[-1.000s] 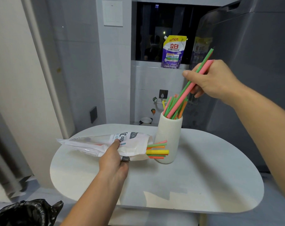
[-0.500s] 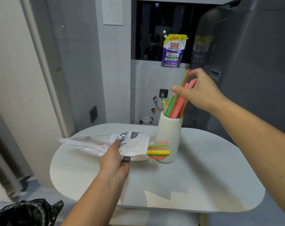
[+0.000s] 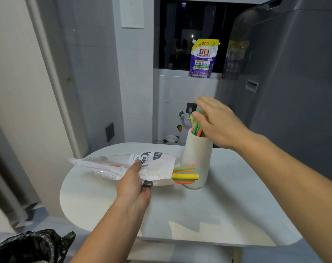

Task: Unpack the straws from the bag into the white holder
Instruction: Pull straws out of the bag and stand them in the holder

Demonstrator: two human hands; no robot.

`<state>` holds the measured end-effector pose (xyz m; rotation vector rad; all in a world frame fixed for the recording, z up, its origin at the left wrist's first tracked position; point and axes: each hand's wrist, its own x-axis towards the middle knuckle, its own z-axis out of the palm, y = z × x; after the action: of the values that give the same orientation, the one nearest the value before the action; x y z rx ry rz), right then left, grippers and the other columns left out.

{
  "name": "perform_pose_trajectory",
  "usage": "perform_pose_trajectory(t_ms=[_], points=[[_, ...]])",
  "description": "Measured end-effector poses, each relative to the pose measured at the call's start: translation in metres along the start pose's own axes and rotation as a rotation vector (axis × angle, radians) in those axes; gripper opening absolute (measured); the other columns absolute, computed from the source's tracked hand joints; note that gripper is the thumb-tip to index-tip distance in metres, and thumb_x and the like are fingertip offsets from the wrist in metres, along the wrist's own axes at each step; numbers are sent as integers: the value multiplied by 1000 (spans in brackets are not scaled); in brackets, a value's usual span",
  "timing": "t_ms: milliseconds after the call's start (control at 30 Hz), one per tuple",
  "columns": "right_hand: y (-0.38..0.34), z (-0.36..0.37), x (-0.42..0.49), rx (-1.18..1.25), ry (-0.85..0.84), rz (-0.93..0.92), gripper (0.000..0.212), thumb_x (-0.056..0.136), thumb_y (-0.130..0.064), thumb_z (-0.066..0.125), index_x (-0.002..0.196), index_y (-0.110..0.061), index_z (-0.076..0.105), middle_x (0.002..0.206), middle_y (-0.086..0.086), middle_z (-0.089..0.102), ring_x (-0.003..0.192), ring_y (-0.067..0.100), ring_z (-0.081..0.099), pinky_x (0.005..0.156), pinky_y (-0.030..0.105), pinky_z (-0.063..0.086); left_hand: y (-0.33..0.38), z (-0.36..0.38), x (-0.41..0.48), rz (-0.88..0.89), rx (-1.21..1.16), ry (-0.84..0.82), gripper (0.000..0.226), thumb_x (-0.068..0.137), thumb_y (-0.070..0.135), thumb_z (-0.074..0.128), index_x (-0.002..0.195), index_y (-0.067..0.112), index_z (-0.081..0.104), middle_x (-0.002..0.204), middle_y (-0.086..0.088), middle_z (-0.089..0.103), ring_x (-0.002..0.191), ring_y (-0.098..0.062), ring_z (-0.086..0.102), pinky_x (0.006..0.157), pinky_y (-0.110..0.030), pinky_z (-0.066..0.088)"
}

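Observation:
A ribbed white holder (image 3: 196, 158) stands on the white table (image 3: 208, 211) with several coloured straws (image 3: 196, 128) upright in it. My right hand (image 3: 216, 120) hovers flat over those straw tops, fingers spread, gripping nothing. A white plastic straw bag (image 3: 112, 164) lies on its side left of the holder. Pink, green, orange and yellow straws (image 3: 186, 176) stick out of its open end, right in front of the holder. My left hand (image 3: 134, 185) pinches the bag near its middle.
A black bin bag (image 3: 30, 247) sits at the lower left, below the table edge. A purple detergent pouch (image 3: 203, 57) stands on the window ledge behind. A large grey appliance (image 3: 294, 92) fills the right side. A small bowl (image 3: 170, 138) lies on the floor behind the table.
My right hand lowered a pink and a green straw into the holder, let them go, and now spreads flat above the straw tops. The left hand and bag stayed put.

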<state>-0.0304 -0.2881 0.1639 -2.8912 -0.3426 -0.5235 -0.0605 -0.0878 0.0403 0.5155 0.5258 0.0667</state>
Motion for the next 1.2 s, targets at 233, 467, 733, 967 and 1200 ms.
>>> perform_pose_trajectory(t_ms=[233, 467, 733, 967, 1200], points=[[-27, 13, -50, 439, 516, 122, 32, 102, -30, 44, 72, -25, 54, 78, -6, 52, 80, 21, 49, 66, 35, 32, 2, -1, 1, 25, 26, -43, 38, 98, 4, 64, 136, 6, 61, 121, -10, 75, 90, -19, 75, 55, -31, 64], [-37, 64, -93, 687, -18, 299, 35, 96, -50, 52, 81, -22, 65, 84, -8, 69, 81, 12, 62, 73, 32, 50, 2, 0, 0, 67, 39, -82, 38, 98, 7, 65, 136, 8, 61, 121, -9, 76, 95, -21, 76, 68, -36, 65], [-31, 69, -96, 890, 0, 384, 15, 97, -26, 63, 92, -21, 76, 90, -2, 75, 84, 13, 69, 72, 29, 58, 0, 0, -3, 40, 71, -97, 36, 99, 5, 64, 134, 5, 61, 121, -13, 75, 94, -23, 75, 64, -36, 65], [-22, 60, -97, 1031, 30, 501, 18, 98, -22, 62, 92, -12, 76, 74, 1, 70, 47, -6, 55, 46, 8, 38, -1, -1, 1, 24, 67, -89, 39, 99, 5, 64, 137, 6, 59, 123, -13, 74, 101, -26, 75, 64, -37, 65], [-11, 59, -99, 1064, 89, 535, 17, 99, -23, 59, 90, -15, 71, 61, -4, 59, 47, 10, 44, 52, 29, 40, 2, -4, 9, 30, 48, -69, 40, 99, 4, 63, 139, 6, 59, 124, -13, 74, 101, -26, 75, 66, -41, 65]])
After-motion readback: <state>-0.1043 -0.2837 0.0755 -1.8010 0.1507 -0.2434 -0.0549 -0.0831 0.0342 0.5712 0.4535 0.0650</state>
